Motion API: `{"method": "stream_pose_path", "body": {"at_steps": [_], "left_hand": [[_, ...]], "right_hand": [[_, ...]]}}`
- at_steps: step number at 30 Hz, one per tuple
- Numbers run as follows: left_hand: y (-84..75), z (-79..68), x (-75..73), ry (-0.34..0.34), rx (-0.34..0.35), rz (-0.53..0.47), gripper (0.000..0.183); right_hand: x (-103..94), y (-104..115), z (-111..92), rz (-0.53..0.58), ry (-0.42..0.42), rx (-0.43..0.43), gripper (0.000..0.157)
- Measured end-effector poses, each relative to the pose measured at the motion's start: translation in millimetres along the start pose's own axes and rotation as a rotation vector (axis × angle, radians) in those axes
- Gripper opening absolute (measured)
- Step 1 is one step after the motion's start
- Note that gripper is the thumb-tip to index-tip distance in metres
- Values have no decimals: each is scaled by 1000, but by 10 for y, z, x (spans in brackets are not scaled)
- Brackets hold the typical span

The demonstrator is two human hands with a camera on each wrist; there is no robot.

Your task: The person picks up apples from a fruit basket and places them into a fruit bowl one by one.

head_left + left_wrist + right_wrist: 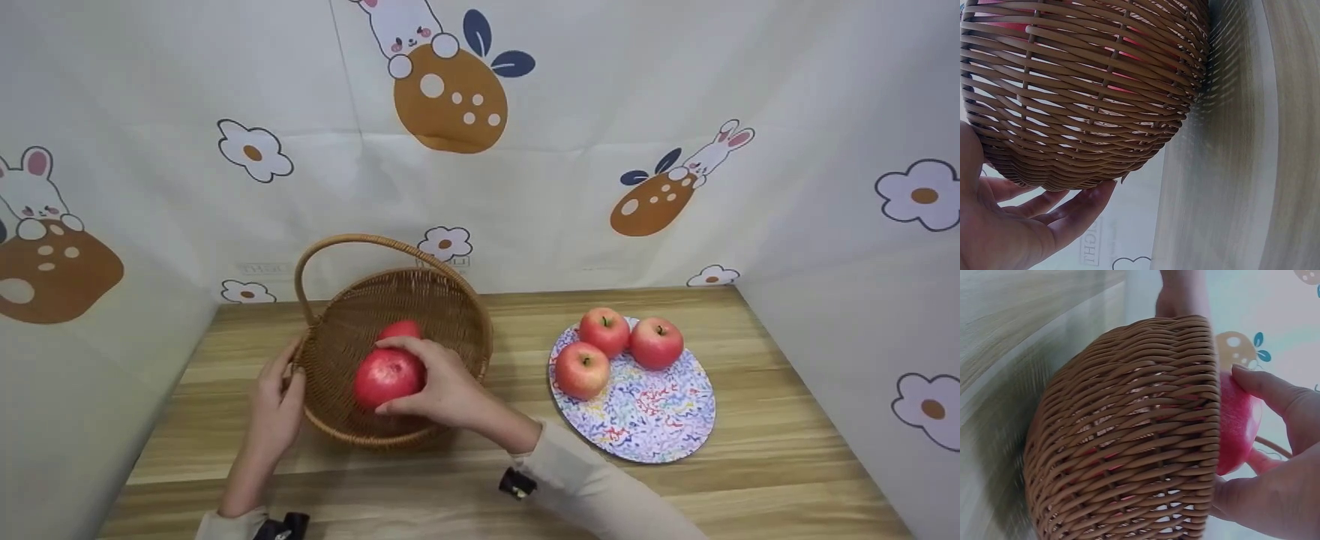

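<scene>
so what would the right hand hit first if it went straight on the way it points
Probably the left inner wall of the basket, with the held red fruit leading; depth is unclear, so the second red fruit might come first.

A wicker basket (459, 319) has 1 red fruit (384, 379) held at its mouth.

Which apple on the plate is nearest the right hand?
The frontmost, leftmost apple; the back apple and right apple sit farther from the right hand.

A wood-grained tabletop (517, 360) bears a speckled plate (667, 424) and, as far as shows, a wicker basket (450, 319).
</scene>
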State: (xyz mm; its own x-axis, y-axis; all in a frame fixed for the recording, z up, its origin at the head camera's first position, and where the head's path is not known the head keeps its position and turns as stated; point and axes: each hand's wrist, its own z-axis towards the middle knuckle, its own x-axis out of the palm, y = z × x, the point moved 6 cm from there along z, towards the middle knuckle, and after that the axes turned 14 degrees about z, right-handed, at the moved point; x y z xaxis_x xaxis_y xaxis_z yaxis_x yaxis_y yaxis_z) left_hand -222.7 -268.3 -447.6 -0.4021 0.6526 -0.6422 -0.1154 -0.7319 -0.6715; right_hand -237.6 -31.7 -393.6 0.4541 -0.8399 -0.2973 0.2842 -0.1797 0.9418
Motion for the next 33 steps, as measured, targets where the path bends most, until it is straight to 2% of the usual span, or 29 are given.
{"method": "stream_pose_path", "body": {"at_steps": [11,18,33], "left_hand": [[-4,-7,-14,-8,-8,30,48],[-4,-7,-3,7,-7,-1,49],[-26,-23,-3,34,-35,-5,50]], "right_hand": [[-108,154,-110,38,-17,-56,73],[-174,228,-186,89,-16,-92,72],[-269,269,-338,108,-12,-83,73]]}}
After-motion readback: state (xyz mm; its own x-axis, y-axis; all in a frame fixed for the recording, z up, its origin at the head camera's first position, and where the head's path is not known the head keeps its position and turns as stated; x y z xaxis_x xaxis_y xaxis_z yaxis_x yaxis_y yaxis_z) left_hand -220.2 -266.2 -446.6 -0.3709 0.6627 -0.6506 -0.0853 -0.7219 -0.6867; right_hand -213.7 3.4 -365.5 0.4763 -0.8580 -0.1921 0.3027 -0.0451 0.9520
